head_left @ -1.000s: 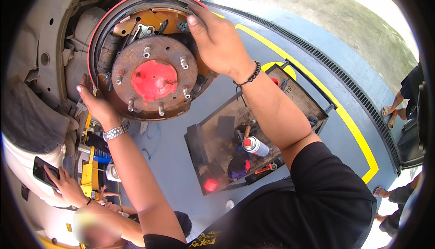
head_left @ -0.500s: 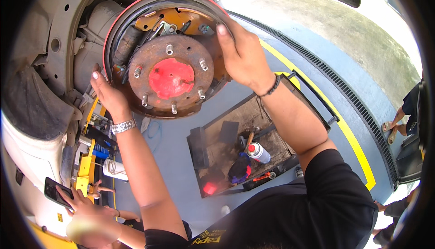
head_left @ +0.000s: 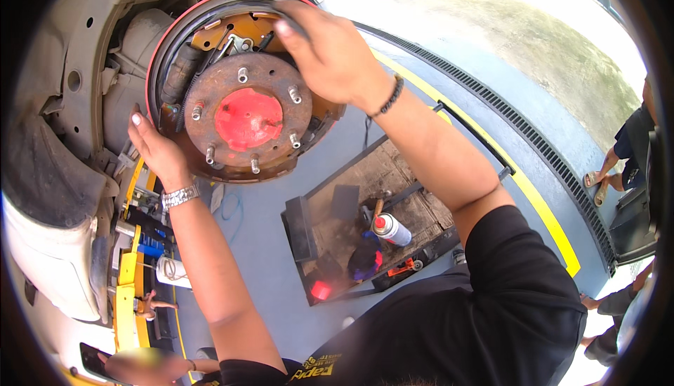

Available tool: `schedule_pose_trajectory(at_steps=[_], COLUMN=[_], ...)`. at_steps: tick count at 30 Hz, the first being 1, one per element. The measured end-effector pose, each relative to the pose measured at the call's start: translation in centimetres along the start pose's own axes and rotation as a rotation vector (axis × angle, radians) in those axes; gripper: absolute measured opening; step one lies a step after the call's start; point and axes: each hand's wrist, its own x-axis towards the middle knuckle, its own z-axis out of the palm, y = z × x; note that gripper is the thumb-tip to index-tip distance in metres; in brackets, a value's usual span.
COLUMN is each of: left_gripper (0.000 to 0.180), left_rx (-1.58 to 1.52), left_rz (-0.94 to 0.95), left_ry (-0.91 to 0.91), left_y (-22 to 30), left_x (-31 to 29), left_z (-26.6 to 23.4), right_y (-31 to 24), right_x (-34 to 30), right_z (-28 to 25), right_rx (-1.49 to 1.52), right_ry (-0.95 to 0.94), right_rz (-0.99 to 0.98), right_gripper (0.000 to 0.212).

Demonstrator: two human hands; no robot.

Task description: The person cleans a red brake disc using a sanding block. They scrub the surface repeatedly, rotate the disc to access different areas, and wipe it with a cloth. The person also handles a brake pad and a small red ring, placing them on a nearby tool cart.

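Head view looks down on a rusty round brake hub with a red centre cap and protruding wheel studs (head_left: 247,118), mounted under the wheel arch of a raised vehicle at upper left. Around the hub sits a dark, red-edged circular backing plate (head_left: 158,70) carrying a curved black brake shoe (head_left: 184,70), springs and orange-brown fittings.

The right hand (head_left: 330,52), with a dark beaded bracelet at the wrist, lies over the upper right of the assembly. Its fingers are curled around the top rim of the plate and the shoe there, gripping it. The left hand (head_left: 158,149), with a silver metal watch on the wrist, presses against the lower left rim of the plate. Its fingers are extended along the edge, thumb up, not closed around anything; whether the hidden fingertips hook behind the rim I cannot tell.

Below the hub, on the blue-grey floor, lies a shallow, dirty metal tool tray (head_left: 337,242) holding a white spray can with a red cap (head_left: 390,229), a wooden-handled tool and small red items. A yellow jack or stand (head_left: 126,274) stands at lower left. A yellow painted line (head_left: 540,210) and a long black drain grate (head_left: 533,140) run across the floor to the right. Another person's sandalled feet (head_left: 600,182) show at the far right edge.
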Motion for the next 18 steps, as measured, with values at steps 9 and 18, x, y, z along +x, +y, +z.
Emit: schedule_pose_trajectory(at_steps=[9,18], left_gripper=[0.062,0.066], left_rx=[-0.021,0.139], left_rz=[-0.072,-0.035], left_ry=[0.010,0.044], left_y=[0.6,0.6], left_x=[-0.4,-0.6], left_z=[0.2,-0.4], right_y=[0.9,-0.4], right_x=[-4.4,2.6], right_z=[-0.6,-0.6], right_rx=[-0.024,-0.055], right_ry=[-0.025,-0.273], right_rz=[0.310,0.017], right_gripper=[0.041,0.038])
